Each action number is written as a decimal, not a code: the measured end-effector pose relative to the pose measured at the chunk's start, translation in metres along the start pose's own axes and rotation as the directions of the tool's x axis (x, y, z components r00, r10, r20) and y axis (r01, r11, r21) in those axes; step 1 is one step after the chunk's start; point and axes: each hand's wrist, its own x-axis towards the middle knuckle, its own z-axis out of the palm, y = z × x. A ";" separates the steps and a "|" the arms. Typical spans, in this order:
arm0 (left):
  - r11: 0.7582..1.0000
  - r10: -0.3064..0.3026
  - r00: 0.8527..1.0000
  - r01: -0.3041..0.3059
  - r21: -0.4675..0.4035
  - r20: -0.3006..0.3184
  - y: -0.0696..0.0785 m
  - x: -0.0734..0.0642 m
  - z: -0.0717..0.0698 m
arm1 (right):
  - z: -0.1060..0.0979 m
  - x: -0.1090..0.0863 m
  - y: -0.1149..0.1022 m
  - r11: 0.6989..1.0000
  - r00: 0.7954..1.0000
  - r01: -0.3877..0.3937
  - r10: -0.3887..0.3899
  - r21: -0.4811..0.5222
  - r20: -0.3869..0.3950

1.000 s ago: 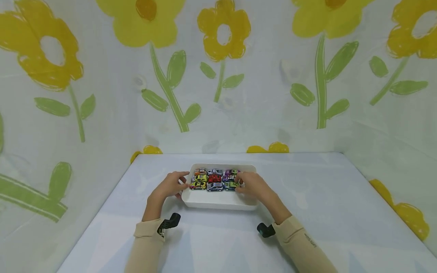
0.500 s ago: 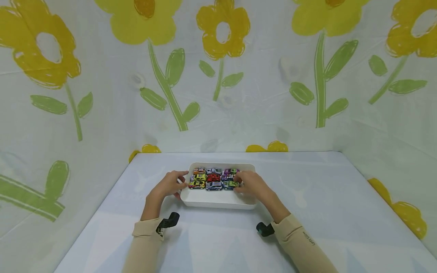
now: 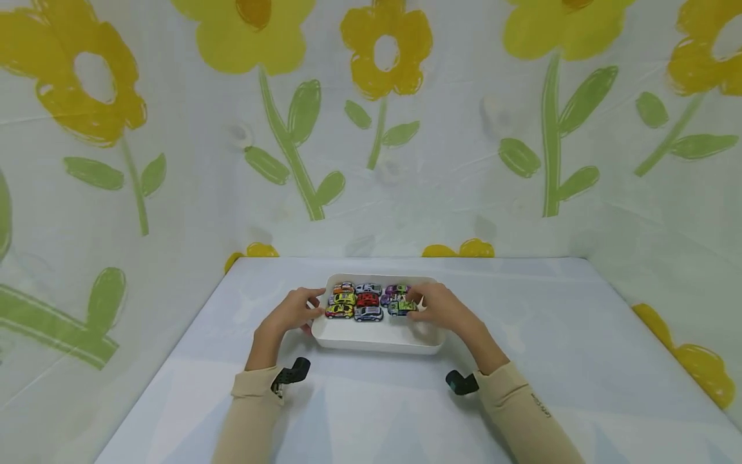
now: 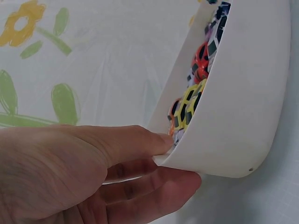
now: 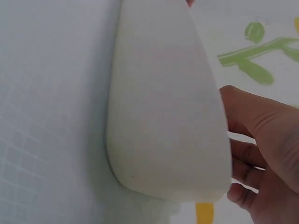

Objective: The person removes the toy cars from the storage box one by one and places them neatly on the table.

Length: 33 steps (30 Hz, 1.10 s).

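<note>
A white tray point(image 3: 371, 338) holds several small toy cars in rows of three. My left hand point(image 3: 292, 310) pinches the tray's left end; in the left wrist view the thumb point(image 4: 161, 142) lies at the rim, the other fingers on the outside. Over the right end, my right hand point(image 3: 442, 306) holds the green toy car point(image 3: 400, 309) of the front row between thumb and fingers. The silver-blue car point(image 3: 368, 314) and yellow car point(image 3: 339, 311) stand left of it. In the right wrist view the tray wall point(image 5: 163, 107) hides the fingertips and the cars.
The tray stands on a pale tabletop point(image 3: 522, 335), its front strip showing bare white floor. Behind and at both sides hangs a white cloth point(image 3: 440, 187) printed with yellow flowers. Each wrist carries a small black camera, such as the one on the right point(image 3: 462, 383).
The green car has shifted right with my right hand, opening a gap beside the silver-blue car. My left hand keeps its grip on the tray's end. The head view has swung slightly.
</note>
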 end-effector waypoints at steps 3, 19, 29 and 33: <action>1.000 -0.011 1.000 0.011 -0.004 0.002 0.001 0.000 0.000 | -0.013 -0.004 0.005 1.000 1.000 0.014 -0.014 0.018 -0.010; 1.000 -0.015 1.000 0.015 0.001 0.005 0.003 0.002 -0.001 | -0.062 -0.024 0.051 0.998 0.981 -0.046 0.053 0.044 -0.187; 1.000 -0.026 1.000 0.025 0.010 0.008 0.001 0.003 0.000 | -0.068 -0.035 0.079 0.988 0.970 -0.139 0.150 0.068 -0.192; 1.000 -0.023 1.000 0.023 0.017 0.006 0.001 0.003 -0.001 | -0.068 -0.037 0.090 0.985 0.967 -0.162 0.170 0.056 -0.192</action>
